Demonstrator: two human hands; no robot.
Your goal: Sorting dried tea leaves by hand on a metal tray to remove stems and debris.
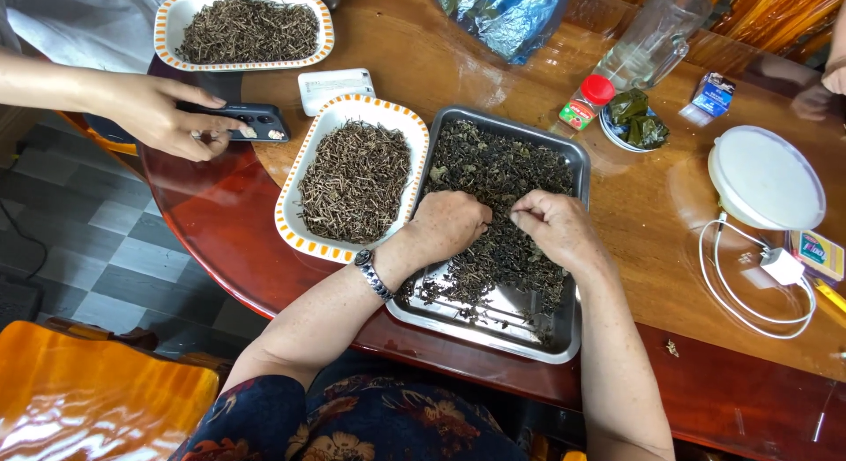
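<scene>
1. Head view: glossy round wooden table, reddish rim, far edge cut off.
2. Rectangular steel tray near the table's front edge, long axis running away from the wearer, loosely covered with dark crumpled dried leaves.
3. Oval white dish, orange-dotted rim, heaped with thin brown stems, touching the tray's left side.
4. Left hand curled knuckles-up on the leaves; grip hidden, cannot tell.
5. Right hand pinching a small bit, fingertips bunched.
6. Another person's hand touches a dark phone.
</scene>
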